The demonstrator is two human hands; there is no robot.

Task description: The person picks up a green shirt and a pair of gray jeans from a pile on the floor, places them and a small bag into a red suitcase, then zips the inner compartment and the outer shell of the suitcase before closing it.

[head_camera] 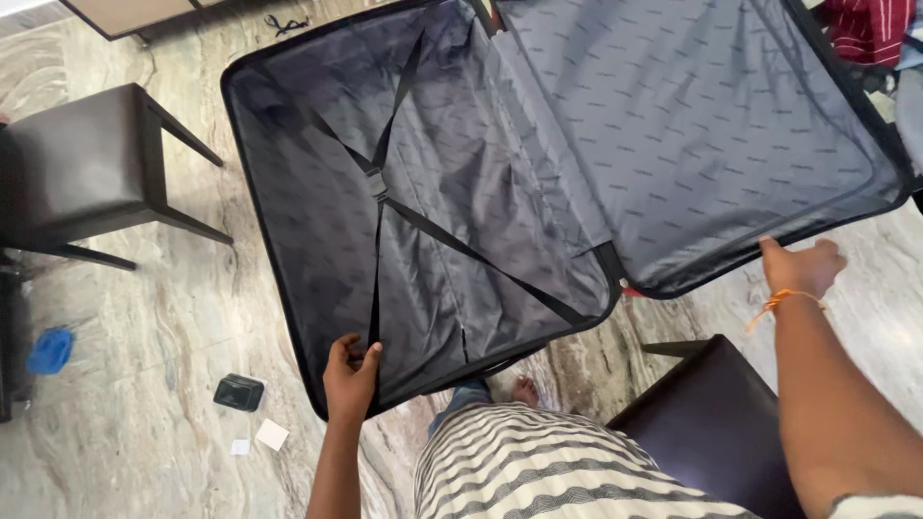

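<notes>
Lying fully opened on the floor (144, 384), the suitcase (538, 173) is seen with both halves empty. The left hand (351, 375) is closed on the near rim of the left half, where crossed straps (377, 183) are buckled over bare lining. The right hand (803, 267) is rested on the rim of the right half, fingers loosely curled, nothing gripped. Nothing is packed so far, as judged from the lining; clothes (870, 29) are glimpsed beyond the far corner.

Bright daylight, soft shadows, sharp pic, slight wide-angle edge distortion
</notes>
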